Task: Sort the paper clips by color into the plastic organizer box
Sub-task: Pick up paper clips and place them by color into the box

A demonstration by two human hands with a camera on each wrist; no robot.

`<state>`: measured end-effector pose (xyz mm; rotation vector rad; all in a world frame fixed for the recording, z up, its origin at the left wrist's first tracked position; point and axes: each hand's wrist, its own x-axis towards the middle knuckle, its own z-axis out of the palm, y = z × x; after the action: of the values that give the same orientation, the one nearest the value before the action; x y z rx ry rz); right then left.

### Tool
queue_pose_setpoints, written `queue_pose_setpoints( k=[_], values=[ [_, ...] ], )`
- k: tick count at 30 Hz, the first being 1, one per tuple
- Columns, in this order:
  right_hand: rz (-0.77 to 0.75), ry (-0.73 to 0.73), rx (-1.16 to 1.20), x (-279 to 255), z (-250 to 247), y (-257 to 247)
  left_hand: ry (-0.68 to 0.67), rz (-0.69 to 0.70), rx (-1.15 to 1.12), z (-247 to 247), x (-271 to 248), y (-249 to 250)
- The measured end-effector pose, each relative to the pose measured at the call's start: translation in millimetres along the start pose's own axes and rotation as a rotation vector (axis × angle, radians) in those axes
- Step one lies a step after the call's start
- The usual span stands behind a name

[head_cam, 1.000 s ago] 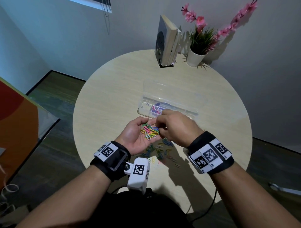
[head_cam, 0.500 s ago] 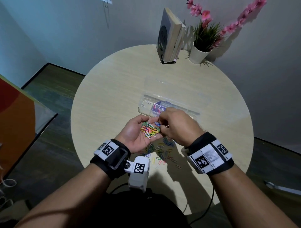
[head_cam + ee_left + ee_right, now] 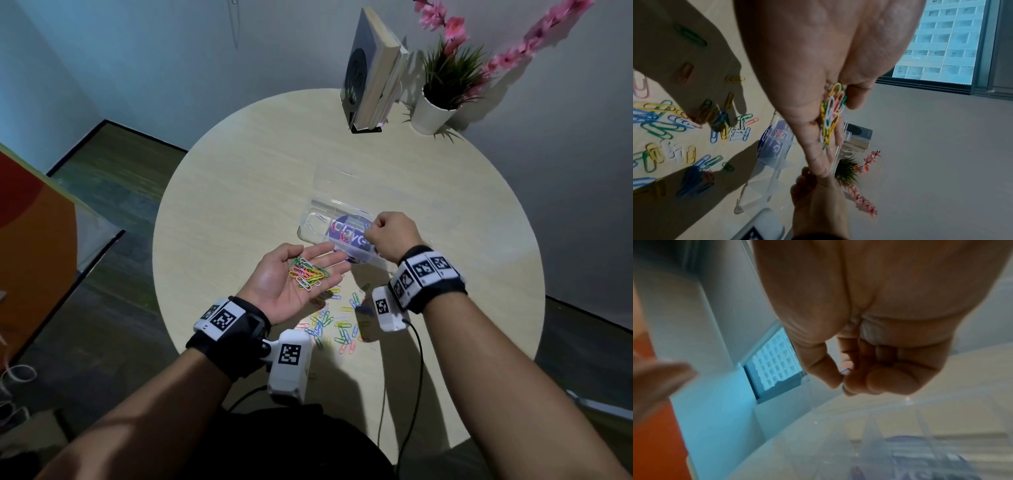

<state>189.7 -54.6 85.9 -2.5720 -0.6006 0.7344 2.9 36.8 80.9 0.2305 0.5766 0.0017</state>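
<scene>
Since half a second ago the right hand (image 3: 390, 236) has left the palm of the left hand (image 3: 291, 277) and now hangs over the clear plastic box (image 3: 318, 219) at the middle of the head view, its fingers curled and its thumb and forefinger pinching a single blue clip (image 3: 844, 370), which shows as a thin blue loop in the right wrist view. The left hand lies palm up just below and left of the box, fingers straight and relaxed, carrying a small heap of clips (image 3: 308, 272) in green, yellow, pink, orange and white. More loose clips (image 3: 335, 325) in many colours lie scattered on the round pale desk (image 3: 222, 205) at the lower middle of the frame, between the two wrists. The box stands open, its lid (image 3: 342, 181) laid back toward the top of the frame; a white clip or two lie in its left compartment and a few pink ones in the next, over a purple label. At the upper right of the frame a few books (image 3: 373, 68) stand upright in a black holder beside a white pot (image 3: 431, 116) with green leaves and pink blossoms.
</scene>
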Motion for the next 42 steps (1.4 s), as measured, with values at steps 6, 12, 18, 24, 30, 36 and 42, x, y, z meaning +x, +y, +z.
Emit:
queue_pose_setpoints(
  k=[6, 12, 18, 24, 30, 36, 42],
  values=[
    [0.096, -0.002, -0.109, 22.4, 15.7, -1.2, 0.005, 0.01, -0.004, 7.4, -0.2, 4.5],
    [-0.246, 0.111, 0.133, -27.6, -7.9, -10.9, 0.013, 0.022, -0.006, 11.6, 1.3, 0.7],
    [-0.433, -0.124, 0.099, -95.6, -12.1, -22.0, -0.037, 0.034, 0.032, 22.8, -0.4, -17.3],
    [-0.452, -0.097, -0.157, -120.0, -11.0, -23.2, -0.009, 0.032, 0.087, 26.9, -5.8, -33.1],
    [-0.529, -0.068, -0.139, -131.0, -14.3, -17.6, -0.007, 0.051, 0.056, 31.2, -15.3, -40.3],
    [-0.407, -0.034, 0.337, -129.3, -12.4, -4.9, -0.03, 0.061, 0.068, 31.8, -24.9, -42.9],
    [-0.277, -0.204, 0.906, -131.4, -15.9, 4.1, -0.051, 0.061, 0.033, 34.0, -27.6, -43.5]
  ],
)
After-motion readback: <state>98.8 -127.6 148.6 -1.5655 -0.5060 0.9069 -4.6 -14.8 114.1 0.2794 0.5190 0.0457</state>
